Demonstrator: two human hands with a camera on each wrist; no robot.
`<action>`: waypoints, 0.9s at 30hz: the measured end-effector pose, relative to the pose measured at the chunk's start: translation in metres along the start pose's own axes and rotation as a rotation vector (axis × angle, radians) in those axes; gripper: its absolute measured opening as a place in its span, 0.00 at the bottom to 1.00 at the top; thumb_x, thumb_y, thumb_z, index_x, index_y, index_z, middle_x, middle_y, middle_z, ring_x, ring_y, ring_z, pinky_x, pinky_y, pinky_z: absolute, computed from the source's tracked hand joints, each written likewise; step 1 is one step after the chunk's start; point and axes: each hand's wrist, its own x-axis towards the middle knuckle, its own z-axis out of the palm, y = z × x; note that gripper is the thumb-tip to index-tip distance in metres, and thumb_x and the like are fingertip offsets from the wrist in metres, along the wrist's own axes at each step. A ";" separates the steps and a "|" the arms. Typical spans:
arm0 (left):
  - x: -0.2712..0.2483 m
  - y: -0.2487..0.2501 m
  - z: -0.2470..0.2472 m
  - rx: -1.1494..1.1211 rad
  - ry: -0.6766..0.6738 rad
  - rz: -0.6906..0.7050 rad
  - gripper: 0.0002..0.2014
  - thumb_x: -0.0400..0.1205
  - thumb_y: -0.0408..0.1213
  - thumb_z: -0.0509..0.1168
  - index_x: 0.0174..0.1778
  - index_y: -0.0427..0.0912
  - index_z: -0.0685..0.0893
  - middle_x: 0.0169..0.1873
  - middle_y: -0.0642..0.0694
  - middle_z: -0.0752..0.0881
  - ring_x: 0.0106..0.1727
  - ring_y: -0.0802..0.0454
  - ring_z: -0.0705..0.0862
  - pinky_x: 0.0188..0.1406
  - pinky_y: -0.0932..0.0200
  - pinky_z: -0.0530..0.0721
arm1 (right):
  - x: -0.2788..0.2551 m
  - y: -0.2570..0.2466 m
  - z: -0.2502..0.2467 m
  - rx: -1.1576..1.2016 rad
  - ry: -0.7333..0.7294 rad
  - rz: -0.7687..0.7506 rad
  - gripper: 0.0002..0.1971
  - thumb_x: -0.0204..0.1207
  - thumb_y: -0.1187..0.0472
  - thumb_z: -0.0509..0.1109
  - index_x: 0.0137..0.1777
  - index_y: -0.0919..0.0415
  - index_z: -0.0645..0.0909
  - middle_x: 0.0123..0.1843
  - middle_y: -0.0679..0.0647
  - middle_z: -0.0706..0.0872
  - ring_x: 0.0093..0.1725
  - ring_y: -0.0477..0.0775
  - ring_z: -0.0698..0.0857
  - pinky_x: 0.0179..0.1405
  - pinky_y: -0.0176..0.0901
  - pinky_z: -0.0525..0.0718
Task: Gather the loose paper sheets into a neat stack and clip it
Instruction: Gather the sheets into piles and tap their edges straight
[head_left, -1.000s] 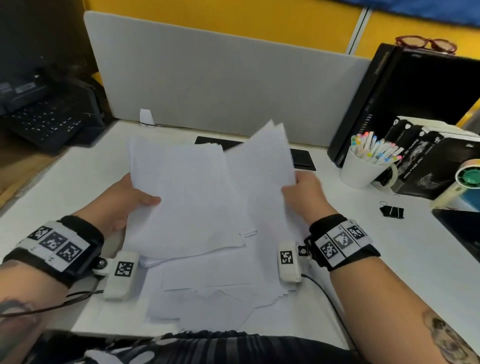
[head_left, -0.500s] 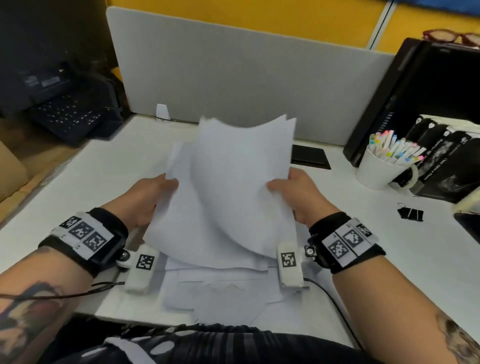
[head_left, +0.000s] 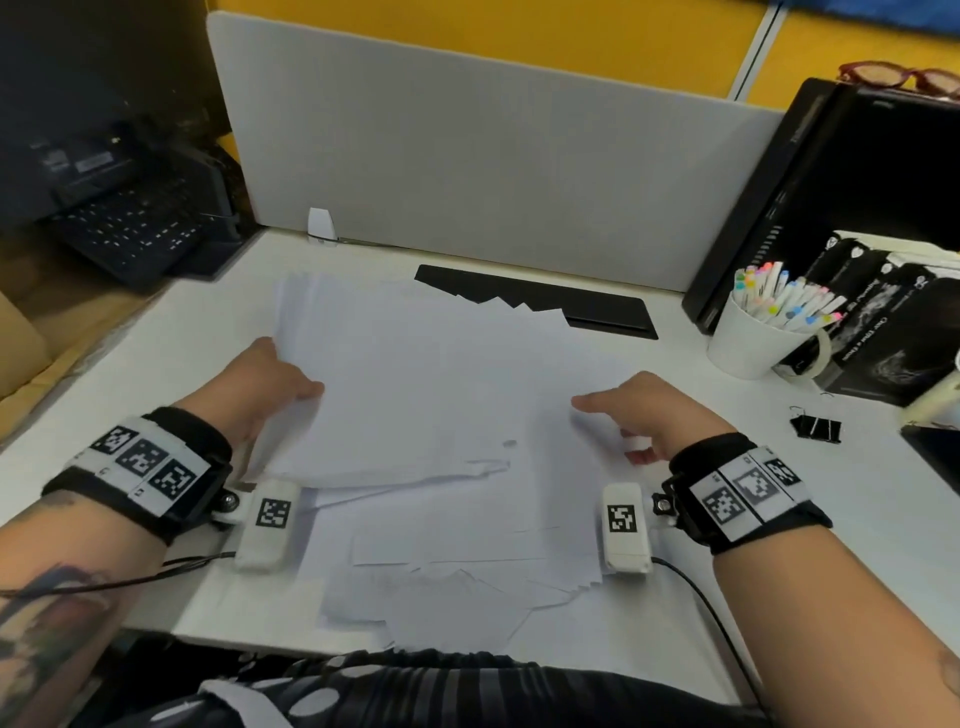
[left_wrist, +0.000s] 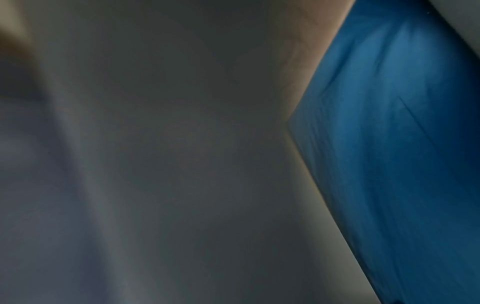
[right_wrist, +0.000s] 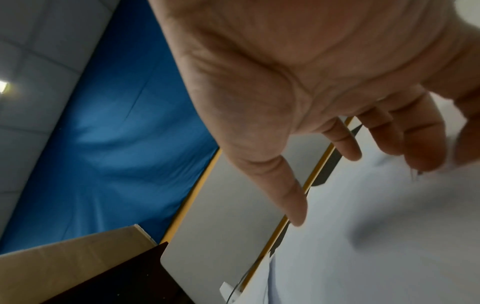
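Note:
White paper sheets (head_left: 441, 405) lie spread over the middle of the white desk (head_left: 857, 519). My left hand (head_left: 275, 384) grips the left edge of the top batch, thumb on top, and lifts that edge slightly. More loose sheets (head_left: 457, 582) fan out below, towards the desk's front edge. My right hand (head_left: 639, 410) hovers at the batch's right side, fingers (right_wrist: 420, 148) loosely spread over the paper (right_wrist: 376, 236) and holding nothing. A black binder clip (head_left: 814, 427) lies on the desk to the right of that hand. The left wrist view is mostly blurred grey paper (left_wrist: 182, 164).
A grey divider panel (head_left: 467, 156) closes off the back of the desk, with a black cable slot (head_left: 571, 306) before it. At the right stand a white cup of markers (head_left: 753, 343), black boxes (head_left: 883, 332) and a tape roll (head_left: 815, 353). A keyboard (head_left: 135, 228) sits beyond the left edge.
The batch that both hands held up and curved has come down flat onto the pile. My right hand has let go of it; the left still holds its edge.

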 end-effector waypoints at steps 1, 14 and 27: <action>0.002 -0.001 -0.003 0.011 0.025 -0.012 0.34 0.83 0.32 0.75 0.82 0.29 0.67 0.74 0.32 0.77 0.72 0.30 0.79 0.61 0.43 0.79 | -0.002 0.000 0.002 -0.001 -0.026 -0.006 0.37 0.72 0.46 0.81 0.75 0.62 0.72 0.67 0.59 0.78 0.58 0.61 0.81 0.42 0.52 0.83; 0.031 -0.024 -0.011 -0.128 -0.013 -0.116 0.37 0.73 0.37 0.83 0.75 0.34 0.74 0.66 0.34 0.84 0.61 0.28 0.86 0.64 0.28 0.86 | -0.024 -0.013 0.019 -0.017 -0.081 -0.042 0.35 0.69 0.46 0.83 0.69 0.65 0.75 0.54 0.59 0.81 0.48 0.61 0.82 0.46 0.49 0.82; 0.029 -0.024 -0.007 -0.081 0.010 -0.092 0.38 0.76 0.36 0.82 0.78 0.32 0.71 0.70 0.36 0.81 0.67 0.29 0.83 0.67 0.34 0.85 | -0.037 -0.018 0.032 0.416 -0.107 -0.195 0.17 0.68 0.76 0.79 0.54 0.66 0.81 0.53 0.66 0.90 0.46 0.67 0.90 0.46 0.56 0.91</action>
